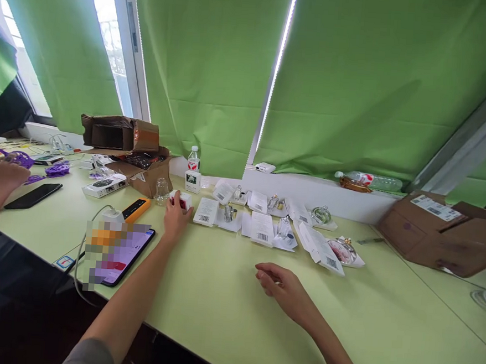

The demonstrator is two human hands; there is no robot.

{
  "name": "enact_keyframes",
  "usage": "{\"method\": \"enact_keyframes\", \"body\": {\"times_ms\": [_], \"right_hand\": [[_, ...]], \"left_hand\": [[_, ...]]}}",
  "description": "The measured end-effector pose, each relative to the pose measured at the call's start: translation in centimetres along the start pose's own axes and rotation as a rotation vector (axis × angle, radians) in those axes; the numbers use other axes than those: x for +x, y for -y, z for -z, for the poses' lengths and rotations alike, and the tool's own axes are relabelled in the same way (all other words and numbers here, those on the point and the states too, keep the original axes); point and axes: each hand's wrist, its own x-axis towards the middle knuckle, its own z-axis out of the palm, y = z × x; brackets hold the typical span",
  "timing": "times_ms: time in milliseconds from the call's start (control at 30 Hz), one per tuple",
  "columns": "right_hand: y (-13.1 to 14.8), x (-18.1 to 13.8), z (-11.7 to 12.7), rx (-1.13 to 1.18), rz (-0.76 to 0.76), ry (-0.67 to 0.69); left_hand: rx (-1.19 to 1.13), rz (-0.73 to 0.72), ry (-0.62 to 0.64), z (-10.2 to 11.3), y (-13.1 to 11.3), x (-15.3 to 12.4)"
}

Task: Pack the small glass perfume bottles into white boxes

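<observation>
My left hand (176, 220) is closed around a small white box (187, 199) with a red picture, at the left of the row of packages. My right hand (282, 287) hovers above the bare tabletop, its fingers loosely curved and nothing in them. Beyond the hands, flattened white cartons (262, 228) with barcodes lie in two rows. Beside them lie small glass perfume bottles (283, 227), one of them a round bottle (343, 250) with a pinkish face and gold cap. Another white box (192, 181) with a dark picture stands behind my left hand, near a clear glass jar (162, 189).
A lit phone (131, 257) and an orange power strip (136, 210) lie left of my forearm. Cardboard boxes stand at the back left (146, 136) and right (439, 232). Another person's hand (13, 171) holds purple pieces at far left. Plastic bottles (374, 181) rest by the window.
</observation>
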Motion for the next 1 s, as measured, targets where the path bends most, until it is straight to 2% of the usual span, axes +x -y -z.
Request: {"method": "enact_keyframes", "body": {"times_ms": [267, 400, 800, 1000], "right_hand": [[0.4, -0.3, -0.4, -0.055, 0.007, -0.024], [0.6, -0.2, -0.9, -0.178, 0.039, -0.096], [0.9, -0.8, -2.7, -0.424, 0.35, -0.041], [0.6, -0.4, -3.1, -0.517, 0.455, 0.0]], "left_hand": [[-0.007, -0.031, 0.013, -3.3, 0.9, 3.6], [0.029, -0.041, 0.018, -5.0, 1.2, 5.3], [0.161, -0.019, 0.037, -8.8, 0.9, 9.9], [0.182, -0.018, 0.057, -10.1, 0.9, 11.6]]}}
